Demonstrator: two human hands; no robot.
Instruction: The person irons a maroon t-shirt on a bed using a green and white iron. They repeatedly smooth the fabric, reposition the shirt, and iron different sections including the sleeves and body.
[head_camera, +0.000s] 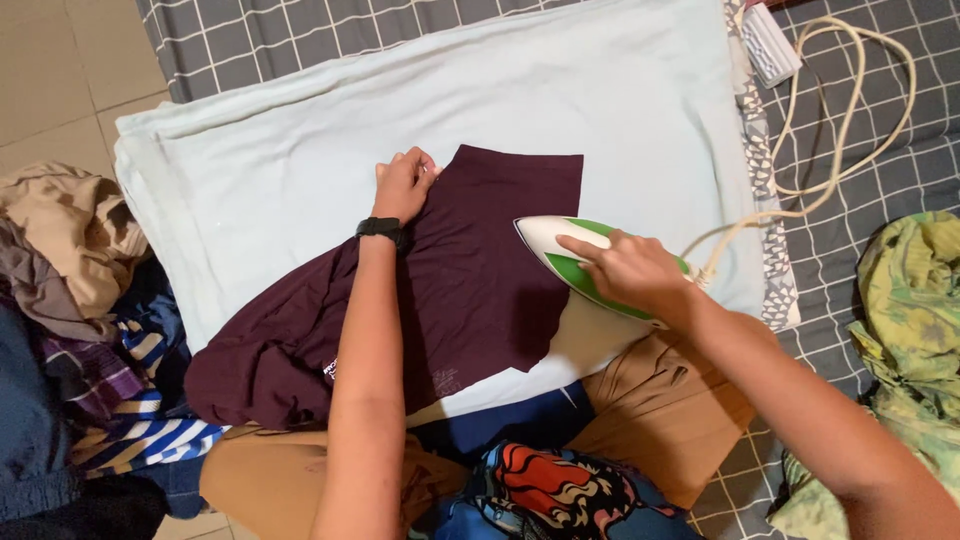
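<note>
a checked blanket (870, 200) covers the floor, and a pale sheet (560, 110) lies folded over it as padding. on the sheet lies a maroon garment (480, 270), part flat, part bunched toward the person's lap. it looks light, soft and limp, likely to crease and slide, so it is best pinned flat at an edge. the left hand (403, 185) presses its top edge, fingers curled on the cloth. the right hand (625, 270) is closed around the handle of a green and white iron (560, 255), which rests on the garment's right edge, its cord (850, 130) looping away. a clothes pile (70, 300) sits at left.
</note>
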